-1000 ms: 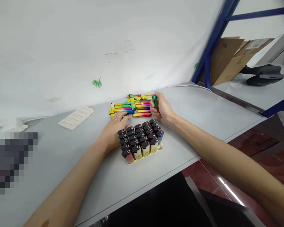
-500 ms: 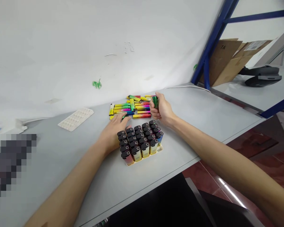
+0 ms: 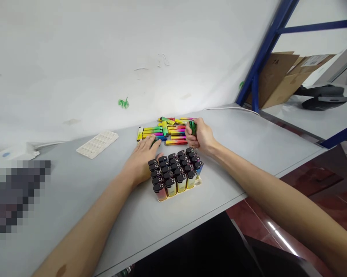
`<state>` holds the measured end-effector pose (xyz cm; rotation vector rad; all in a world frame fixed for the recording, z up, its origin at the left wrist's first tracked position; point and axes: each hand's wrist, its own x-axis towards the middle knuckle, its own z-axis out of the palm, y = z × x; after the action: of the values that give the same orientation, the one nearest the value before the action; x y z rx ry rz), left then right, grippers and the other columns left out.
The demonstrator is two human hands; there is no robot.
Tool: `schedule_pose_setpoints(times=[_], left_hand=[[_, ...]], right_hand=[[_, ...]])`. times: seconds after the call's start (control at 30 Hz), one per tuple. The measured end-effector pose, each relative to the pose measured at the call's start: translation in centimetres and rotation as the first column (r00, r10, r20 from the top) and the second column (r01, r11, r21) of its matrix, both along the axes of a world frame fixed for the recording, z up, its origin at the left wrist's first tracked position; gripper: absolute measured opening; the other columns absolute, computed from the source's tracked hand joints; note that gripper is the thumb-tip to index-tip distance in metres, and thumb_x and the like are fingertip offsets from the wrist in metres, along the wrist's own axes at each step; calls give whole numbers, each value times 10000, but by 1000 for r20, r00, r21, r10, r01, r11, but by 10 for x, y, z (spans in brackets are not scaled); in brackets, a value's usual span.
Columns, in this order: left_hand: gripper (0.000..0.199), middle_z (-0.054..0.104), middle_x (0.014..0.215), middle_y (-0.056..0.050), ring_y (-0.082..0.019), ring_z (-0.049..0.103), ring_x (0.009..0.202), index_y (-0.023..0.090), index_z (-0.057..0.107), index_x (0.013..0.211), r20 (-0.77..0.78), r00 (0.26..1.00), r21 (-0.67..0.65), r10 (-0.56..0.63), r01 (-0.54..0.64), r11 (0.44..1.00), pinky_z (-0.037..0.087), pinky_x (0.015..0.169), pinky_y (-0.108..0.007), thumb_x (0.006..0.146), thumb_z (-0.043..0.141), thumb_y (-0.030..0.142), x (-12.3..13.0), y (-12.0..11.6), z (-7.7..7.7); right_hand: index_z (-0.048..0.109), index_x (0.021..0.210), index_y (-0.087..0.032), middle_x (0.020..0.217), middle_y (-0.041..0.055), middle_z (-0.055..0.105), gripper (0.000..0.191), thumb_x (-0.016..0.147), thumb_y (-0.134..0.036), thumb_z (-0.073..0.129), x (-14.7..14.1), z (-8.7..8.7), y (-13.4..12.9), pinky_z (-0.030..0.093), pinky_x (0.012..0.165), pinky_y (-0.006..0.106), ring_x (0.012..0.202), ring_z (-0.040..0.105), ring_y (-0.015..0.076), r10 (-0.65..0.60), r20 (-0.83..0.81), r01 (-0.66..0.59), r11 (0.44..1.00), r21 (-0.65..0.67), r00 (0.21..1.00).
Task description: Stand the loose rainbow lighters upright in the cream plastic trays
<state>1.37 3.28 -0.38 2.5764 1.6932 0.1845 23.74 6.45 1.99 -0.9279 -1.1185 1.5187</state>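
Observation:
Several black-topped lighters [image 3: 176, 173] stand upright in rows in a pale tray [image 3: 197, 184], whose near right corner slot shows bare. Behind it, a loose pile of colourful lighters [image 3: 173, 132] lies flat near the wall. My right hand [image 3: 201, 135] is closed around green lighters [image 3: 192, 127], just right of the pile. At the pile's front left, my left hand [image 3: 143, 156] is bent over something dark and green, mostly hidden under its fingers, left of the tray.
A second pale slotted tray [image 3: 97, 144] lies at the left on the grey table [image 3: 133, 227]. Cardboard boxes [image 3: 283, 82] and a black device [image 3: 325, 97] sit beyond the blue frame [image 3: 256, 77] at right. A pixelated patch covers the far left.
The whole view has shifted slightly, with things now a little farther right. My right hand still grips the green lighters, and my left hand stays by the pile's front.

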Motion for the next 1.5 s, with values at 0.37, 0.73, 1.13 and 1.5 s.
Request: schedule_pose_setpoints(times=[0.37, 0.73, 1.13, 1.5], left_hand=[[617, 252, 1657, -165, -297, 194, 1546, 125, 382, 1527, 3, 1000, 26, -6, 5, 1000, 194, 1260, -486, 1022, 290, 467, 0, 0, -2], [612, 293, 1643, -159, -304, 217, 1539, 111, 384, 1525, 5, 1000, 22, -12, 12, 1000, 200, 1261, -487, 1019, 290, 441, 1, 1, -2], [430, 582, 1418, -110, -278, 481, 1357, 184, 569, 1343, 266, 961, 165, -80, 37, 986, 391, 1150, -469, 994, 403, 370, -4, -2, 11], [293, 727, 1131, -51, -235, 624, 1100, 228, 701, 1022, 558, 829, 161, -24, -80, 984, 542, 887, -364, 976, 449, 369, 5, -14, 26]], right_hand=[[536, 819, -208, 694, -8, 519, 339, 990, -442, 359, 1, -6, 5, 383, 498, 267, 539, 463, 113, -163, 81, 145, 970, 195, 983], [686, 811, -204, 754, 5, 654, 201, 815, -380, 782, 67, 20, -96, 486, 631, 290, 658, 580, 130, -199, 425, 3, 908, 419, 883], [617, 1020, -239, 854, 4, 747, 277, 831, -359, 780, 50, 5, -135, 550, 626, 260, 747, 709, 168, -349, 691, -129, 833, 539, 633], [642, 1125, -287, 917, 49, 721, 316, 902, -509, 659, 54, -5, -123, 522, 675, 325, 753, 680, 199, -462, 733, -350, 667, 658, 499]])
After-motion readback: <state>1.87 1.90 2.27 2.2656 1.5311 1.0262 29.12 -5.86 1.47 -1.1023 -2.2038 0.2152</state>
